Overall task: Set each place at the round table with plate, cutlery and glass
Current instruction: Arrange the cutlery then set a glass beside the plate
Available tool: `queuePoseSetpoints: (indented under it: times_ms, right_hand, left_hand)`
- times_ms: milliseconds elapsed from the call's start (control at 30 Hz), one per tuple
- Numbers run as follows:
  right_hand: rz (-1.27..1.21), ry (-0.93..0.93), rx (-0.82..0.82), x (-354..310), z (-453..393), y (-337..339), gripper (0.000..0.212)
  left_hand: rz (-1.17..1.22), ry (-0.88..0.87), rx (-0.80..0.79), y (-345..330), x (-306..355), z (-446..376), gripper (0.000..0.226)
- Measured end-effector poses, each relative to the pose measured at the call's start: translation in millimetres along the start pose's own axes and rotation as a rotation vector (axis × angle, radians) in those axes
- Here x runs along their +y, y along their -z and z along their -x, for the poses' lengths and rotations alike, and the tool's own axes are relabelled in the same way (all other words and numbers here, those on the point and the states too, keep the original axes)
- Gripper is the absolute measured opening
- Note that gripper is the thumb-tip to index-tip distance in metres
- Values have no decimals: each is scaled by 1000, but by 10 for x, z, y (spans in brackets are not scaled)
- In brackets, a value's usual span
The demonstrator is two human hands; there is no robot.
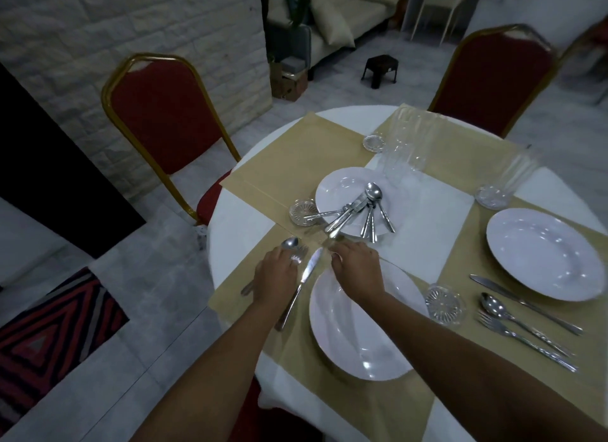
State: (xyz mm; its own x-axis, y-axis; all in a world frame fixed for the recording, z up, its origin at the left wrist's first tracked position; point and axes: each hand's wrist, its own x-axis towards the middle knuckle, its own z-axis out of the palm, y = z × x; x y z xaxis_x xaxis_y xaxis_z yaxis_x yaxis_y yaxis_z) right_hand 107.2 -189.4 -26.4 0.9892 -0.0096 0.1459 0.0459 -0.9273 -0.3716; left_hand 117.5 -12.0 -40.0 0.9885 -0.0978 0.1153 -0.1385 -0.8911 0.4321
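My left hand (275, 275) lies palm down over a spoon (290, 243) and a fork (302, 251) on the beige placemat (237, 297), pressing on their handles. A knife (304, 282) lies between my hands, just left of the near white plate (362, 329). My right hand (357, 260) hovers at this plate's far rim with its fingers bent down beside the knife tip; what they hold is hidden. A central plate (335, 186) carries a heap of spare cutlery (362, 211). Next to the near plate stands a glass (444, 305).
To the right is a laid place with a plate (543, 254), knife (523, 303), spoon (503, 313) and fork (526, 341). More glasses (302, 212) (406, 145) (506, 185) stand around the centre. Red chairs (164, 112) (493, 76) stand behind the table.
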Motion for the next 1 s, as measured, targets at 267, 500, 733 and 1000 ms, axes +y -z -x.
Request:
queuePoseSetpoints:
  times_ms: [267,500,733,1000]
  right_hand:
    - [-30,-379,160,1071,78,700,32]
    - [-241,-692,231,2107,-299,1362,63]
    - [-436,-860,320,2866,-876,1733,89]
    - [-519,-1028,266,2932,-1202,1456,75]
  left_hand:
    - [50,-282,-45,-324,924,-254,32]
    - [114,-361,-191,-715,1924,-460,48]
    - [-37,-270,-380,-1404,2521,-770,56]
    - [-141,-183,-460,-1773,2575,-940,64]
